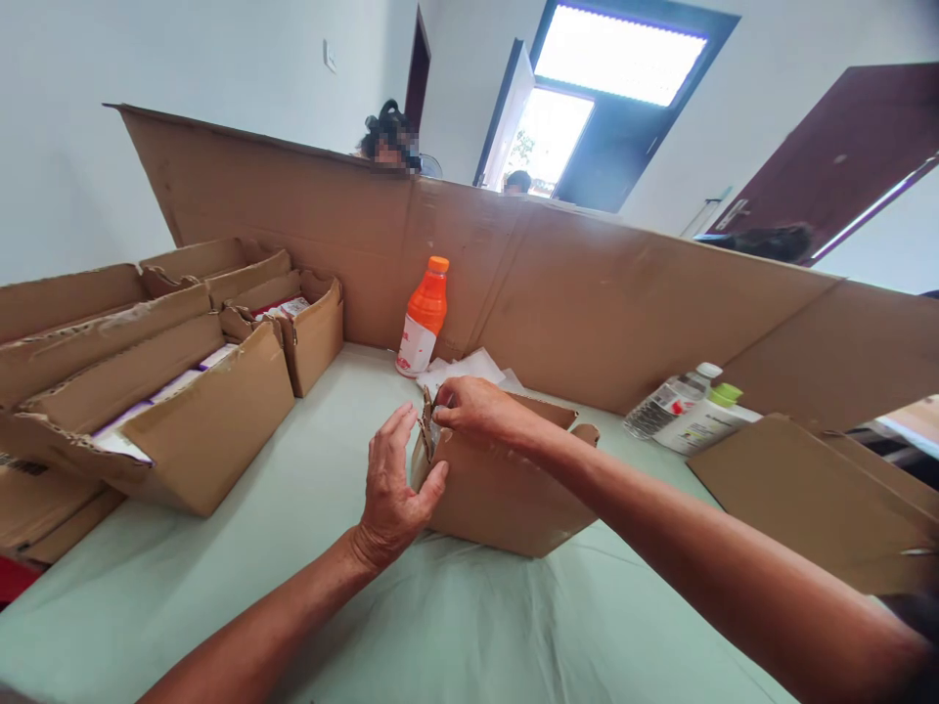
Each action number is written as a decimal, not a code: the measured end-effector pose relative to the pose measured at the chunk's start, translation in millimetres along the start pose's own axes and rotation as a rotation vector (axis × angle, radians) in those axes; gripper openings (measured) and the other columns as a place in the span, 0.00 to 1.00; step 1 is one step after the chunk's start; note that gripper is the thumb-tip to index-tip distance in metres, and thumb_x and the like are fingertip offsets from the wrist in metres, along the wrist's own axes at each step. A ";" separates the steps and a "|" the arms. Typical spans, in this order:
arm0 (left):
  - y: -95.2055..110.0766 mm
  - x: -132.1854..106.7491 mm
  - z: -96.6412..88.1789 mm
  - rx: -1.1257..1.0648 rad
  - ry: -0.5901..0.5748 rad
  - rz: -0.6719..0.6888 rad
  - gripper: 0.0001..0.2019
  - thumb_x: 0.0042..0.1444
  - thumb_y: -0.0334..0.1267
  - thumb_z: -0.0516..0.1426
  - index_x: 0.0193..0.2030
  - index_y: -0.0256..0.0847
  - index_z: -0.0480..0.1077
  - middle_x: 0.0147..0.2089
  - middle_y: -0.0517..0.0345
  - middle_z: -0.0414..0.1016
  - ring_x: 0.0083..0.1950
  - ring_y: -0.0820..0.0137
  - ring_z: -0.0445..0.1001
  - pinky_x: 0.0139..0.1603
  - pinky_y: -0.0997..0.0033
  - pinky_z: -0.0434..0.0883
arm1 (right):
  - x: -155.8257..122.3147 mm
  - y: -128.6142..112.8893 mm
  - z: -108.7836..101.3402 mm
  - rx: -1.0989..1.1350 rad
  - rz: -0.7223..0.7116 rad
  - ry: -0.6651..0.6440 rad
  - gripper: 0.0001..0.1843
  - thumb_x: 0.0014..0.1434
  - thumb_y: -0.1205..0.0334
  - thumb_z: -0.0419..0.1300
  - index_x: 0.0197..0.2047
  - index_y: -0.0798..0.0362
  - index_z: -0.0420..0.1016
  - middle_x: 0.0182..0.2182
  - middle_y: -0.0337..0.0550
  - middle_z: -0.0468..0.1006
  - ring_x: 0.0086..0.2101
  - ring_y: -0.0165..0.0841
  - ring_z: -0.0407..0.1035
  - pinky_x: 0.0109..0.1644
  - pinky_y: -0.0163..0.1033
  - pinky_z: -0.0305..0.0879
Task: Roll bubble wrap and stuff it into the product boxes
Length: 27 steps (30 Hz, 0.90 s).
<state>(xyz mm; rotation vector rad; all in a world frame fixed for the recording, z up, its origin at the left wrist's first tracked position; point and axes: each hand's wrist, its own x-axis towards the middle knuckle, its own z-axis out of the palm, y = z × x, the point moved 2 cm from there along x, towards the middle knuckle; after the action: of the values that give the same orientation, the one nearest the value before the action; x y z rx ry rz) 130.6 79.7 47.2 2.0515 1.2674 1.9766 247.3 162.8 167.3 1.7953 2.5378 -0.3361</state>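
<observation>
An open-topped cardboard box [514, 499] stands on the table in front of me, its inside mostly hidden from this angle. My right hand [476, 411] reaches over its left end, fingers curled and pinched together just inside the rim. Something whitish and see-through shows at those fingertips, too small to name. Beside the same end, my left hand [400, 484] is open, thumb and fingers apart around the corner, with nothing in it. Whether its thumb touches the box I cannot tell. White sheets [469, 368] lie right behind the box.
Several cardboard boxes [220, 430] with packets inside stand at left. An orange bottle [424, 318] stands before a cardboard partition [623, 303]. At right lie a transparent bottle [671, 399], a white bottle with green cap [700, 422] and a cardboard piece [799, 489]. People's heads show beyond the partition.
</observation>
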 end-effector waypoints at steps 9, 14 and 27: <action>1.6 -10.6 7.7 -0.197 -0.078 -0.215 0.32 0.62 0.34 0.57 0.71 0.42 0.53 0.64 0.42 0.67 0.61 0.59 0.72 0.62 0.56 0.71 | 2.1 3.5 4.8 -0.001 0.048 0.073 0.06 0.55 0.64 0.62 0.36 0.54 0.81 0.30 0.41 0.80 0.31 0.30 0.70 0.29 0.33 0.53; 0.1 -14.3 10.7 -0.301 -0.105 -0.326 0.31 0.63 0.38 0.57 0.71 0.42 0.53 0.62 0.43 0.70 0.61 0.60 0.72 0.63 0.56 0.70 | 2.3 0.7 7.0 -0.001 0.053 0.102 0.06 0.56 0.67 0.61 0.34 0.53 0.81 0.30 0.42 0.80 0.31 0.31 0.70 0.29 0.34 0.51; -10.1 -26.4 -10.6 -0.436 -0.343 -0.606 0.30 0.58 0.44 0.60 0.66 0.42 0.62 0.68 0.44 0.66 0.66 0.55 0.66 0.65 0.49 0.66 | -185.4 110.3 21.8 0.403 0.278 0.919 0.21 0.59 0.44 0.60 0.50 0.47 0.77 0.47 0.46 0.81 0.41 0.39 0.75 0.44 0.42 0.71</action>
<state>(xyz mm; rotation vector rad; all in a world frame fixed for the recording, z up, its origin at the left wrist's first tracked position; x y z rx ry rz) 120.0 66.6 22.2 1.4811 1.0851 1.3984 411.0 21.4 152.8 2.9738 2.7729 0.0164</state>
